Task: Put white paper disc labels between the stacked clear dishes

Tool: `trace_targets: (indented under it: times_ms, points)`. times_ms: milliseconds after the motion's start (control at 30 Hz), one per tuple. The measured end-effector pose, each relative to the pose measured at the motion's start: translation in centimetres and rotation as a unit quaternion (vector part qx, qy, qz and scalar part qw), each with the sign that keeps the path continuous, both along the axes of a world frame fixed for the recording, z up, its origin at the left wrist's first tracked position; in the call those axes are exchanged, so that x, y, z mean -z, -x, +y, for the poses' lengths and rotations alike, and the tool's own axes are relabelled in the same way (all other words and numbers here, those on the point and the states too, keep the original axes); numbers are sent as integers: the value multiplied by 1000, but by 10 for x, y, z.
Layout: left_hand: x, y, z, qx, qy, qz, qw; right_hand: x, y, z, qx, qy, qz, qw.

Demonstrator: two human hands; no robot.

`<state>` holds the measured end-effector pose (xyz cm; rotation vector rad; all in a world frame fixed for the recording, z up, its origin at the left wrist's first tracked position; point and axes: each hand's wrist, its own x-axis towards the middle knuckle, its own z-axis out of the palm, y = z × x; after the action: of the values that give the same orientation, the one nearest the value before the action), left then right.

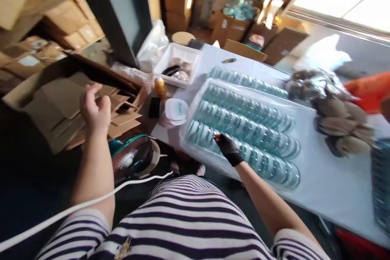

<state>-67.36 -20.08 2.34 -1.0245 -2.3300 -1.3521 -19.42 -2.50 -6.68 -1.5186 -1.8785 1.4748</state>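
My bare left hand [96, 109] is raised over a large carton [39, 109] holding flat cardboard pieces [65, 95]. Its fingers are loosely bent and apart from the thumb, with nothing in them. In a black fingerless glove, my right hand [227, 146] is at the front row of clear, bluish round discs or lids [258, 158]. Its fingers are drawn together; whether one of the discs is between them is hidden. Several such rows stand on edge, some in a clear plastic tray [307, 130] on the white-covered table [329, 183].
A white basket [178, 65], an orange-yellow bottle [159, 87], a dark phone-like slab [154, 107] and a pale round-cornered container [176, 111] stand left of the tray. A fan [131, 156] is below. Wrapped round bundles [344, 126] and a person's orange sleeve [370, 91] are at right.
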Motion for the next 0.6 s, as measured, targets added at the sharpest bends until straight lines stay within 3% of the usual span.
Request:
trace_targets:
  times_ms: [67, 133, 200, 233, 300, 367, 467, 600]
  points:
    - [20, -78, 48, 147, -31, -13, 989, 2, -75, -2, 49, -110, -89, 989]
    - [59, -158, 87, 292, 56, -116, 948, 4, -145, -5, 122, -216, -204, 947]
    - [107, -222, 112, 318, 106, -170, 927, 8, -207, -7, 239, -238, -301, 892]
    - [131, -244, 119, 280, 138, -239, 919, 12, -234, -8, 300, -210, -331, 870]
    - [168, -269, 124, 198, 182, -338, 902, 21, -280, -9, 379, -111, -347, 851]
    - [186, -276, 123, 156, 203, -366, 895, 31, -315, -5, 402, -10, -320, 858]
    - [187, -274, 120, 130, 205, -333, 911, 47, -351, 8, 393, 62, -273, 876]
    - [179, -280, 127, 98, 208, -315, 921, 64, -380, 37, 343, 76, -212, 912]
